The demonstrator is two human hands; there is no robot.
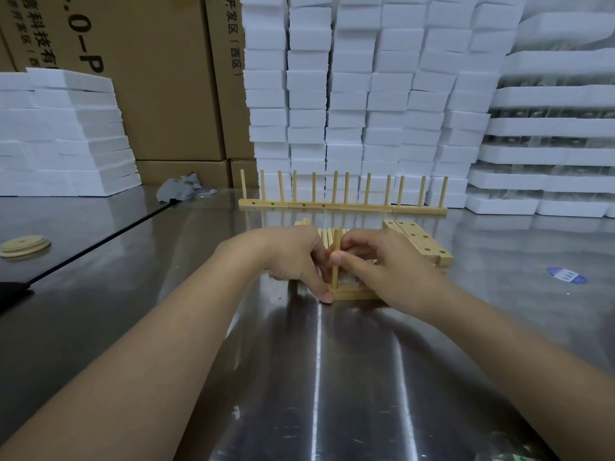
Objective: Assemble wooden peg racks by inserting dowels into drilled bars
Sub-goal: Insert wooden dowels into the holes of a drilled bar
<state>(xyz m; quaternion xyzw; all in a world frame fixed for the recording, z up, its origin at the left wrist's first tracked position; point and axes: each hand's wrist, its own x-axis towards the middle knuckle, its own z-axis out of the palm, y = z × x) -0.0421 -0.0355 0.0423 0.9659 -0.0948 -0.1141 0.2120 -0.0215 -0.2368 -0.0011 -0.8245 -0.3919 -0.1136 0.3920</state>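
Observation:
A drilled wooden bar (357,295) lies on the steel table in front of me. One dowel (336,241) stands upright at its left end. My right hand (382,264) pinches that dowel between thumb and fingers. My left hand (293,257) grips the bar's left end, thumb pressed against its front corner. Loose dowels (324,235) lie behind my hands, mostly hidden. A stack of drilled bars (419,242) sits to the right of my right hand.
Finished peg racks (342,206) stand in a row at the back. Behind them rise white foam blocks (349,94) and cardboard boxes (159,78). Round wooden discs (24,245) lie far left, a grey rag (179,189) at the back left.

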